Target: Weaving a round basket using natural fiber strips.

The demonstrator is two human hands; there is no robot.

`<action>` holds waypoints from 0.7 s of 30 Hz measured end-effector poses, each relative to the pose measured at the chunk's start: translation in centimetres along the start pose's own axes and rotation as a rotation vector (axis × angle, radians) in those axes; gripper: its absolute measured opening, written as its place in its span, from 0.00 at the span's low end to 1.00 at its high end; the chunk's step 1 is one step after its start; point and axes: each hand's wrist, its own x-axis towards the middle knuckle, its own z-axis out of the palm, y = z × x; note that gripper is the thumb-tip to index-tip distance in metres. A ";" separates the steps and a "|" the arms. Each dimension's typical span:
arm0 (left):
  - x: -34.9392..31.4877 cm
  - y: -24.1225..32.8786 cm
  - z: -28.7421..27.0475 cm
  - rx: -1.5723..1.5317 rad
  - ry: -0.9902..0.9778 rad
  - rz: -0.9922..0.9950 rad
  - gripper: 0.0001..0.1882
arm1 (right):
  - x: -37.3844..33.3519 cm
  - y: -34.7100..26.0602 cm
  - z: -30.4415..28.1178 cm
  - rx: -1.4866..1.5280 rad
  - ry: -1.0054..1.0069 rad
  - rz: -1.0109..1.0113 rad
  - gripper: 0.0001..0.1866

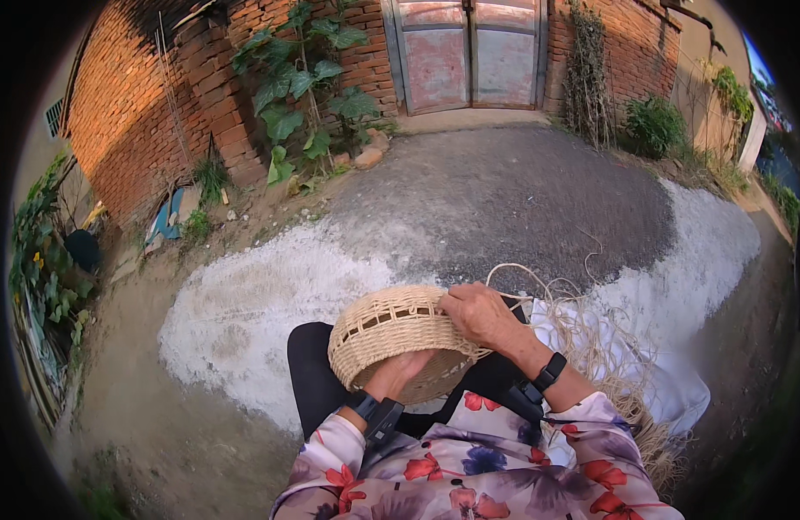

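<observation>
A pale woven basket (pixel 384 328) rests tilted over my lap, its mouth turned toward me. A band of open gaps runs round its side. My left hand (pixel 406 367) reaches into the mouth and holds the basket from within; its fingertips are hidden by the weave. At the basket's upper right, my right hand (pixel 484 317) is closed, its fingers pinched against the openwork band. A thin straw-coloured cord (pixel 510 265) loops out beside those fingers and trails right. What lies exactly between the fingertips is partly hidden.
A tangled heap of loose cord (pixel 621 360) lies over white cloth (pixel 684 394) at my right side. Grey and whitish ground spreads ahead. Beyond stand a weathered double door (pixel 469 56), brick walls (pixel 131 113) and a leafy plant (pixel 296 82).
</observation>
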 end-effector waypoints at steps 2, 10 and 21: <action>0.0 0.0 0.0 -0.015 -0.007 0.003 0.25 | 0.6 -0.2 -0.5 -0.001 -0.009 -0.020 0.05; -2.1 1.8 0.2 -0.177 0.016 -0.091 0.24 | 2.6 -2.8 -2.3 1.310 0.327 0.494 0.07; -2.3 1.6 1.1 -0.225 -0.012 -0.058 0.23 | 1.1 -3.1 1.4 -0.105 0.137 0.000 0.07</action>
